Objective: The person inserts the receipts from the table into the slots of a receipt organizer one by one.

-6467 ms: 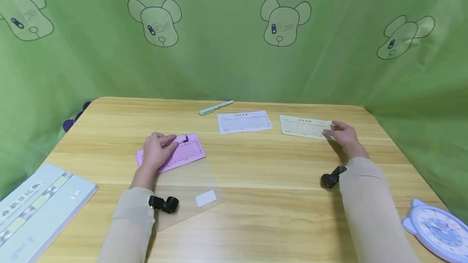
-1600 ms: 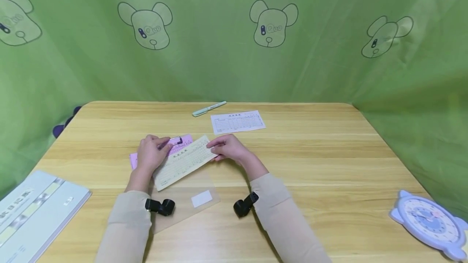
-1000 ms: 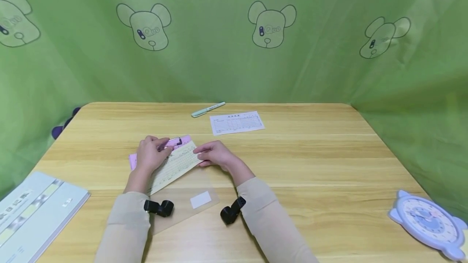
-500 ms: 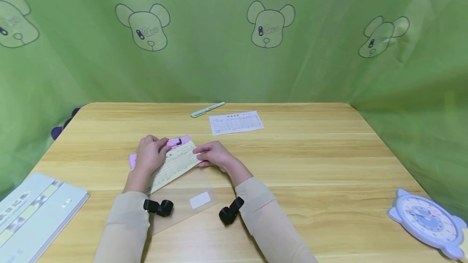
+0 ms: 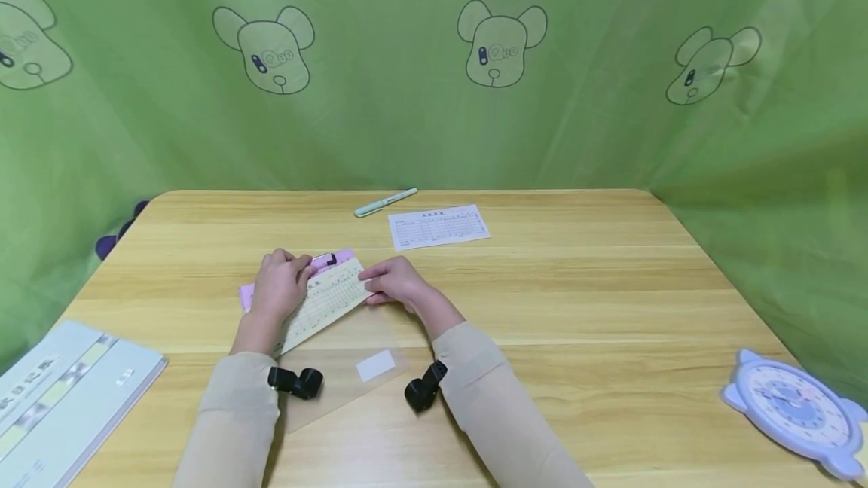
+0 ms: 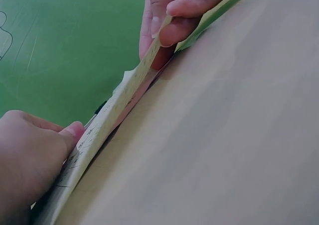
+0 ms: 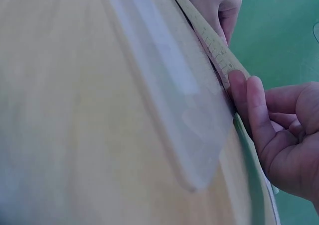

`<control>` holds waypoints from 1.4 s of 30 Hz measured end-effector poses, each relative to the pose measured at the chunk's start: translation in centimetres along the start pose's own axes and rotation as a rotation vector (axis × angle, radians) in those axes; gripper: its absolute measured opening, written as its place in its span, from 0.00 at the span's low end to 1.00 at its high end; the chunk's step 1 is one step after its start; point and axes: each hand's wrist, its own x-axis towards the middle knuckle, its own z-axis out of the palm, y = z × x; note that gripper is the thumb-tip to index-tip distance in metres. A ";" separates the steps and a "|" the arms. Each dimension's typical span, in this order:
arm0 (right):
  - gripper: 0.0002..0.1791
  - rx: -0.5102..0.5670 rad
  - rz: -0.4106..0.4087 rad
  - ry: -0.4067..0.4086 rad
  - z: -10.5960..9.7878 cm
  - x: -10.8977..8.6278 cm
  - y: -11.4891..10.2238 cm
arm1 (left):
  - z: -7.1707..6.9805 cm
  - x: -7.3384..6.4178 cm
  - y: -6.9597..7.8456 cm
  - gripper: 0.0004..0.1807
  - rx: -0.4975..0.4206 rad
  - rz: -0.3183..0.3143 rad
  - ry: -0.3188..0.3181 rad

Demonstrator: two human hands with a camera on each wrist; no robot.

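Note:
A see-through clipboard (image 5: 325,398) with a white label (image 5: 375,366) lies tilted on the left half of the table. At its top, my left hand (image 5: 279,285) pinches the metal clip (image 5: 324,259). A pink printed form (image 5: 344,255) lies on the board below the clip, mostly covered. Over it lies a pale yellow form (image 5: 330,300), and my right hand (image 5: 400,281) pinches its right end between thumb and fingers. In the left wrist view, the yellow form (image 6: 124,93) slants up off the board. Its left end is hidden behind my left hand.
A white form (image 5: 439,227) lies at the back middle with a light green pen (image 5: 385,202) beside it. A thick pale blue book (image 5: 88,390) is at the front left, and a blue toy clock (image 5: 793,409) at the front right. Green cloth (image 5: 407,134) hangs behind the table.
My right hand has carried the yellow form from the back right to the clipboard, over the pink form. My left hand stays at the clip. Over the last second little has moved.

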 end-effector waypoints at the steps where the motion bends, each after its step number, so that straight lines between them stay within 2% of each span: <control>1: 0.13 -0.005 0.002 0.007 0.1 0.1 -0.1 | 0.0 0.0 0.0 0.15 -0.001 0.002 0.001; 8: 0.11 -0.066 -0.012 0.016 0.0 0.3 -1.1 | 0.1 0.0 -0.2 0.15 -0.009 0.015 0.019; 14: 0.11 -0.120 -0.074 0.027 -0.3 -0.1 -2.0 | -0.1 0.1 -0.1 0.16 -0.012 0.003 -0.002; 21: 0.12 -0.148 -0.109 0.045 -0.1 -0.1 -1.6 | -0.1 0.1 -0.1 0.16 -0.014 -0.009 -0.012; 28: 0.12 -0.102 -0.112 0.055 0.9 0.2 -1.0 | 0.1 0.0 -0.2 0.15 -0.025 0.012 0.028; 34: 0.12 -0.059 -0.100 0.083 1.6 0.6 -0.8 | 0.1 0.0 -0.2 0.15 -0.029 0.007 0.022; 42: 0.13 -0.090 -0.094 0.119 1.9 0.9 -0.8 | 0.1 0.0 -0.2 0.15 -0.040 -0.001 0.026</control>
